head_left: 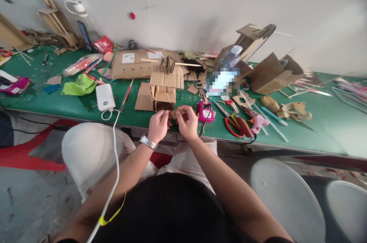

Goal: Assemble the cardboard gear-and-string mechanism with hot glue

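Observation:
My left hand (158, 124), with a metal watch on its wrist, and my right hand (187, 121) meet at the near edge of the green table (321, 128). Both pinch a small brown cardboard piece (175, 113) between their fingertips. Just behind them stands a small cardboard box model (165, 90) with a flat cardboard top and sticks on it. A pink device (205, 111) with a black cord lies right of my right hand.
Red-handled scissors (235, 126), a pink glue gun (258, 120), a white power bank (105, 97) with a white cable, a green cloth (78, 85), flat cardboard sheets (134, 63) and cardboard scraps cover the table. White stools (286, 197) stand at lower right.

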`<act>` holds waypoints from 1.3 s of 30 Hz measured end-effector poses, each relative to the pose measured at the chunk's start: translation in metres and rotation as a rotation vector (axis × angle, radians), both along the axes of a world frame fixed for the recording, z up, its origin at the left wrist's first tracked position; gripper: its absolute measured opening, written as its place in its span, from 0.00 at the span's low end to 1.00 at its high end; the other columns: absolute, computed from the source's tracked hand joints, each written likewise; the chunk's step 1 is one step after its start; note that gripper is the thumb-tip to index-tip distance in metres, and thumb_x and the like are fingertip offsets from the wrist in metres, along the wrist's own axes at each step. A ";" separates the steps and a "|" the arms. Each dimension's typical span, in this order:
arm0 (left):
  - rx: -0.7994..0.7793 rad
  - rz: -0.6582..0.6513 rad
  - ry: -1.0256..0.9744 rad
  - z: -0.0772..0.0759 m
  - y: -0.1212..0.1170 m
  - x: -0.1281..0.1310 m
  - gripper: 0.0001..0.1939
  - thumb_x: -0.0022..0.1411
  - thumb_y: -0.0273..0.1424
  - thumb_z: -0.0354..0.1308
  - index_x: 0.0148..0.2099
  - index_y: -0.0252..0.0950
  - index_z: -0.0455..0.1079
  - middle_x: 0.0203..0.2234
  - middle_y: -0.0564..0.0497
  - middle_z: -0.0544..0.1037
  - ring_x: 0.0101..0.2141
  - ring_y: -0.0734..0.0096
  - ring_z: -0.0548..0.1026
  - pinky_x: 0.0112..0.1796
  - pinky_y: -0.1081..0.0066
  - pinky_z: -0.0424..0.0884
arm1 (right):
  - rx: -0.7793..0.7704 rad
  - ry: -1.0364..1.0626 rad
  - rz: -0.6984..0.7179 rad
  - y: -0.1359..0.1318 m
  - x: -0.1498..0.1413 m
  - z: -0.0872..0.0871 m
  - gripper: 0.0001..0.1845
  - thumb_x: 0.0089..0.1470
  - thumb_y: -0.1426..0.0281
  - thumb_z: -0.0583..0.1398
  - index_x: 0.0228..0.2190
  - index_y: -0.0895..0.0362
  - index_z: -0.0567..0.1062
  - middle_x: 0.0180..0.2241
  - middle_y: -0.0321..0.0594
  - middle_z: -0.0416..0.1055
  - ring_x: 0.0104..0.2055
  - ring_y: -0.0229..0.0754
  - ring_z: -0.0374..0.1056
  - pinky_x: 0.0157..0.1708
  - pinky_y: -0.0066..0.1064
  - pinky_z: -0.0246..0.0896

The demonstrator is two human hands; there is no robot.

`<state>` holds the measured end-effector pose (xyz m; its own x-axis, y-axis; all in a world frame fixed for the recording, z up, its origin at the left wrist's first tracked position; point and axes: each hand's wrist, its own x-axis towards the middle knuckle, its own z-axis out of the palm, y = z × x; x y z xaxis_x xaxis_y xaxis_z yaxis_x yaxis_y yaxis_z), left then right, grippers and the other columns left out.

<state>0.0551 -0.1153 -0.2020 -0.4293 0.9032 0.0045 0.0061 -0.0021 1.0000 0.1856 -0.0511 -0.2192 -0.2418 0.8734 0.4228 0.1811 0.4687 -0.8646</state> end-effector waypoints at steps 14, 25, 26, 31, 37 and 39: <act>-0.154 -0.130 0.434 0.007 -0.003 -0.024 0.17 0.72 0.39 0.53 0.29 0.41 0.69 0.20 0.51 0.77 0.20 0.65 0.75 0.26 0.69 0.64 | 0.079 -0.170 0.127 -0.002 -0.004 0.002 0.11 0.63 0.64 0.62 0.44 0.54 0.80 0.38 0.43 0.83 0.33 0.43 0.75 0.39 0.35 0.72; -0.199 -0.319 0.544 0.008 0.004 -0.043 0.15 0.72 0.36 0.58 0.31 0.37 0.75 0.21 0.53 0.78 0.21 0.68 0.74 0.29 0.69 0.69 | 0.089 -0.239 0.098 0.002 -0.008 0.000 0.13 0.65 0.65 0.60 0.44 0.57 0.83 0.41 0.47 0.84 0.41 0.47 0.77 0.46 0.37 0.71; -0.201 -0.321 0.540 0.007 0.004 -0.044 0.14 0.71 0.35 0.59 0.31 0.38 0.75 0.21 0.51 0.79 0.21 0.67 0.75 0.28 0.68 0.69 | 0.088 -0.240 0.097 0.002 -0.009 -0.001 0.13 0.66 0.65 0.60 0.45 0.57 0.83 0.41 0.48 0.84 0.41 0.47 0.77 0.46 0.37 0.71; -0.221 -0.250 0.477 0.005 0.001 -0.047 0.11 0.71 0.33 0.56 0.42 0.36 0.79 0.28 0.46 0.84 0.20 0.66 0.77 0.23 0.69 0.68 | 0.096 -0.247 0.102 0.002 -0.009 -0.001 0.14 0.66 0.66 0.60 0.46 0.57 0.83 0.41 0.48 0.84 0.40 0.47 0.78 0.45 0.37 0.71; -0.191 -0.120 0.448 0.007 -0.003 -0.038 0.13 0.72 0.35 0.58 0.53 0.34 0.74 0.33 0.45 0.85 0.18 0.67 0.77 0.23 0.69 0.69 | 0.111 -0.252 0.093 -0.001 -0.007 0.002 0.13 0.65 0.67 0.60 0.46 0.56 0.83 0.38 0.44 0.83 0.37 0.45 0.77 0.43 0.35 0.70; -0.164 -0.100 0.440 0.008 -0.003 -0.034 0.18 0.71 0.34 0.60 0.59 0.34 0.71 0.33 0.47 0.84 0.19 0.67 0.76 0.25 0.68 0.70 | 0.109 -0.254 0.095 -0.002 -0.007 0.002 0.12 0.64 0.67 0.60 0.45 0.55 0.82 0.37 0.43 0.83 0.37 0.45 0.76 0.42 0.34 0.70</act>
<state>0.0206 -0.1178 -0.1944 -0.3295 0.9439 0.0199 0.4368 0.1337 0.8896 0.1785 -0.0529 -0.2167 -0.4307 0.7944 0.4284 0.3364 0.5817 -0.7406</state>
